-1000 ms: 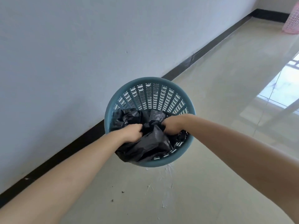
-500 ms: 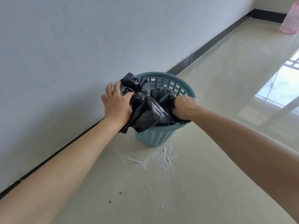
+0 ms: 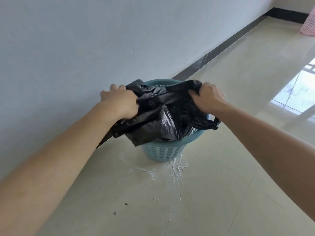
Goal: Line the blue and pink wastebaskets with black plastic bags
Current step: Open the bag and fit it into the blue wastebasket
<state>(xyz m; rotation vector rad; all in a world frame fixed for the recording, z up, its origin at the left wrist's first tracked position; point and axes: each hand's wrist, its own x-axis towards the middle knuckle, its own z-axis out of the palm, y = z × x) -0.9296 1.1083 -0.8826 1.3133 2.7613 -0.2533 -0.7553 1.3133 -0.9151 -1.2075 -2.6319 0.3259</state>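
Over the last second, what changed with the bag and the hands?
Both hands, left hand and right hand, lifted the black bag from inside the blue wastebasket and pulled its mouth apart towards opposite sides of the rim. Both grips stayed shut; the pink wastebasket stayed put.

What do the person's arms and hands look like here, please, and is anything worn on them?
Both arms are bare along all of their visible length: no sleeves reach into view. The left hand and the right hand wear no gloves, and no watch, bracelet or ring shows on either wrist or on the visible fingers. No markings can be seen on them.
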